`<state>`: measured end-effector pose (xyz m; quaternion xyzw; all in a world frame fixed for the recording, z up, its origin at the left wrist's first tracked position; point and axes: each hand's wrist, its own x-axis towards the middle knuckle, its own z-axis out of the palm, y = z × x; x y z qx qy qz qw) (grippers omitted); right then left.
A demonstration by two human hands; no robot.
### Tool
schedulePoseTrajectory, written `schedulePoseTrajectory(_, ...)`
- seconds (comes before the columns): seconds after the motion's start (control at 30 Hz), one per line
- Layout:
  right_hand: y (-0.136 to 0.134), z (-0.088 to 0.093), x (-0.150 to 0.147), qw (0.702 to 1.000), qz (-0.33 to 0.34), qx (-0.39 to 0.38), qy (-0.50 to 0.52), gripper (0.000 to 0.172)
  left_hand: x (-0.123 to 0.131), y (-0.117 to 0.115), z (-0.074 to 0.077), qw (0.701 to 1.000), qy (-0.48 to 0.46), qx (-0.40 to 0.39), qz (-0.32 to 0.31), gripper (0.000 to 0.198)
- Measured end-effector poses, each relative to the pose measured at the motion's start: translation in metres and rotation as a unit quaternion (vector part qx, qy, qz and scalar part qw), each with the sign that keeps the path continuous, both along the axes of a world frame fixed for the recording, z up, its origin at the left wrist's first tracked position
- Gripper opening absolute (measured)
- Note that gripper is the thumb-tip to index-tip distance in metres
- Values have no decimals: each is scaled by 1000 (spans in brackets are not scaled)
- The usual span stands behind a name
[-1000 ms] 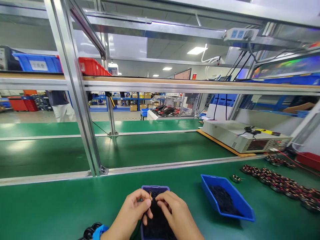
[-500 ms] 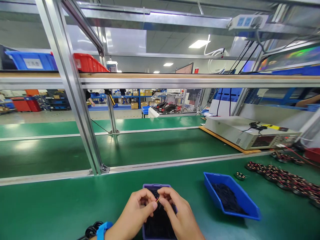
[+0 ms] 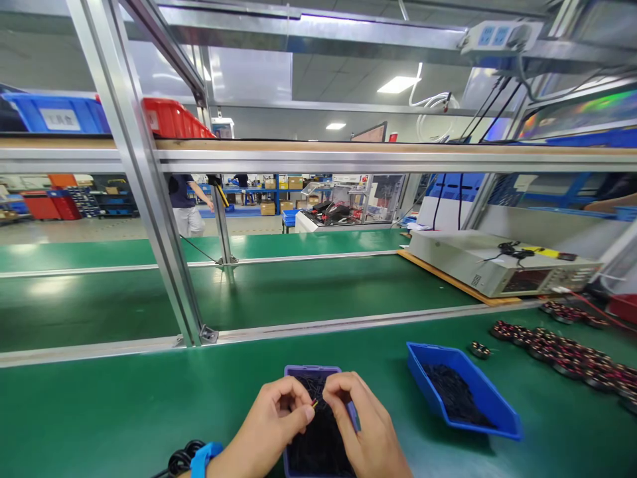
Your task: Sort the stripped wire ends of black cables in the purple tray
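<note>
Thumb and forefinger of my left hand (image 3: 281, 415) are pinched on thin wires (image 3: 314, 403), whose red and yellow ends stick out. My right hand (image 3: 363, 418) is just to the right, its thumb and fingertips pressed together. Whatever is between them, if anything, is too small to make out. A small gap separates the two hands. Below both stands a purple bin (image 3: 312, 368) filled with thin black pieces (image 3: 318, 435). A blue band circles my left wrist.
Right of my hands sits a blue tray (image 3: 500, 415) of black pieces. Beyond it lie one round coil part (image 3: 479, 350) and rows of similar parts (image 3: 562, 355). A grey instrument (image 3: 478, 262) stands behind; a coiled black cable (image 3: 184, 457) is near my left wrist.
My right hand has drawn slightly right, away from the wire ends, widening the gap. My left hand keeps its pinch. In the background, a person has come into view behind the metal post.
</note>
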<state>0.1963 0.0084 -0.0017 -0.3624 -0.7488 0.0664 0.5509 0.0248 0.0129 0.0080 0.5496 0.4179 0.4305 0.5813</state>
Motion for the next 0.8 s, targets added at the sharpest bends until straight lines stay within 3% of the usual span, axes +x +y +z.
schedulePoseTrajectory(0.27, -9, 10, 4, 999, -1, -40, -22, 16, -2, -1, 1, 1000, -2, -12, -16, 33)
schedulePoseTrajectory(0.47, -9, 6, 1, 995, 28, -89, -40, 13, -1, 0, -3, 999, -37, -15, -9, 42)
schedulePoseTrajectory(0.8, -9, 4, -1, 971, 3, -183, 150, 6, 0, -3, -2, 999, -25, -27, -10, 41)
